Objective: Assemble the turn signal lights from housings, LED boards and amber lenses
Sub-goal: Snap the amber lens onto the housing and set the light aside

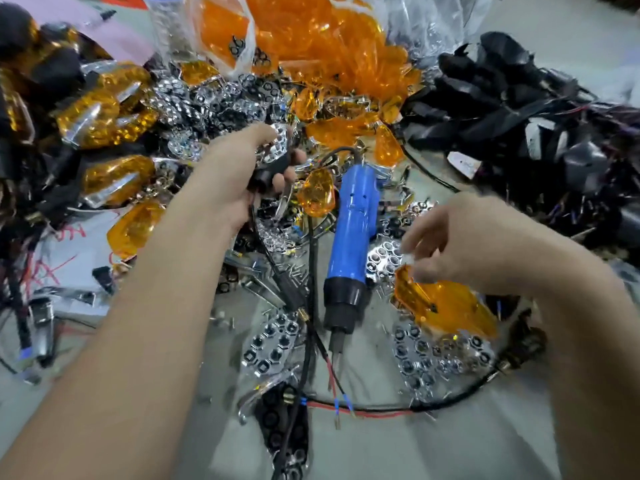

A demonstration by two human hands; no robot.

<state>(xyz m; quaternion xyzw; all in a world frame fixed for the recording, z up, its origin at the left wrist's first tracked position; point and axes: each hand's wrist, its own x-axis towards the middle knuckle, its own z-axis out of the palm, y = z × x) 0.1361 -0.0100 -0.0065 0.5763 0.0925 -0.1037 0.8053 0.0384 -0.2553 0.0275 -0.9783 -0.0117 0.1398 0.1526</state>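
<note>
Grey work table (415,445), seen from above, covered on three sides by stock. At the far edge, a clear plastic bag (408,15) spills a heap of amber lenses (311,39). On the right lies a tangled pile of black housings (519,116) with their leads; on the left, a mound of lights with amber lenses fitted (97,119). Between these heaps, chrome reflector pieces (207,95) with honeycomb cells are strewn across the middle of the table. The left hand (239,174), reaching forward over the centre, has its fingers curled round a black housing (268,174) with a chrome reflector at its upper end; the housing's lead hangs down from the palm. The right hand (464,240) hovers with loosely bent fingers directly over a single amber lens (446,306), which lies on the table near the right edge of the scatter; motion blur at the fingertips makes it impossible to tell whether they pinch anything or touch the lens. A blue electric screwdriver (353,233) lies between the two hands, bit pointing toward the viewer. Another loose lens (317,197) rests just left of the screwdriver's upper body. Red and black wires (363,410) cross the near part of the table.
</note>
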